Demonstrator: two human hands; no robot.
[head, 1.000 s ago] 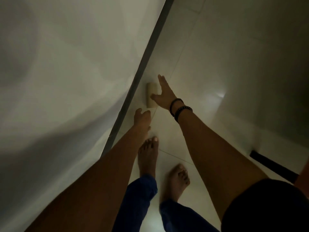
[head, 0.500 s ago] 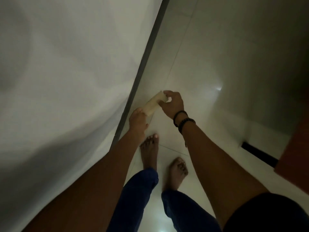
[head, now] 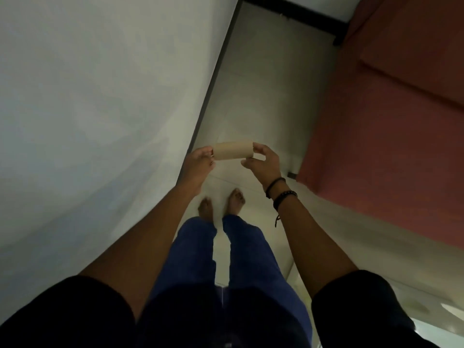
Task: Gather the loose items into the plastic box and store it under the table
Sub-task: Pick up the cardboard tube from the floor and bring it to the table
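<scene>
A brown cardboard tube (head: pixel 233 150) is held level in the air, above the pale tiled floor (head: pixel 261 96). My left hand (head: pixel 198 163) pinches its left end. My right hand (head: pixel 263 160), with dark bracelets on the wrist, grips its right end with thumb and fingers. The plastic box and the table are not in view.
A white wall (head: pixel 88 109) with a dark skirting strip (head: pixel 213 79) runs along the left. A reddish sofa or mattress (head: pixel 391 109) fills the right side. My bare feet (head: pixel 221 204) stand on the narrow strip of floor between them.
My right hand reached the tube lying on the floor by the wall and lifted it; both hands now hold it by its ends, higher up. I have straightened and the view has swung toward the reddish furniture.
</scene>
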